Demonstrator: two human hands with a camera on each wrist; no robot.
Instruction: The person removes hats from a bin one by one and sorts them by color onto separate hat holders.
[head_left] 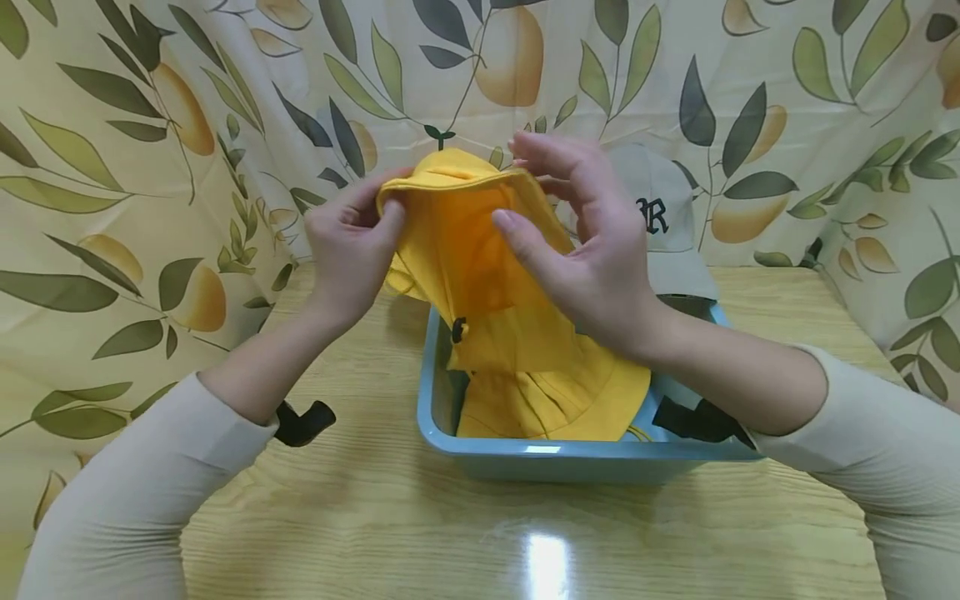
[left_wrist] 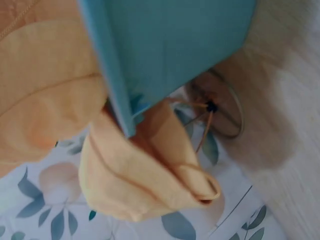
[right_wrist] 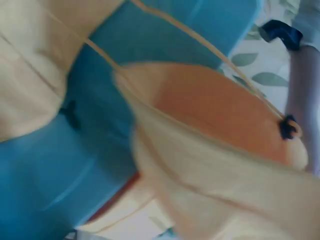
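Note:
A yellow bucket hat [head_left: 480,258] with a small green sprout on its crown is held up, its inside facing me. My left hand [head_left: 348,242] pinches the brim's left edge between thumb and fingers. Beside the opposite edge is my right hand [head_left: 600,237], fingers spread, the thumb in front of the hat. A dark cord toggle [head_left: 458,330] hangs below the opening; the right wrist view also shows the cord and toggle [right_wrist: 288,127]. Under the held hat, another yellow hat [head_left: 555,408] lies in a light blue bin [head_left: 540,450].
A grey cap [head_left: 660,200] with a dark letter stands at the bin's back right. More yellow fabric [head_left: 405,279] shows beyond the bin's back left corner. Leaf-and-fruit patterned cloth [head_left: 525,58] encloses the wooden table [head_left: 450,533] at the back and sides.

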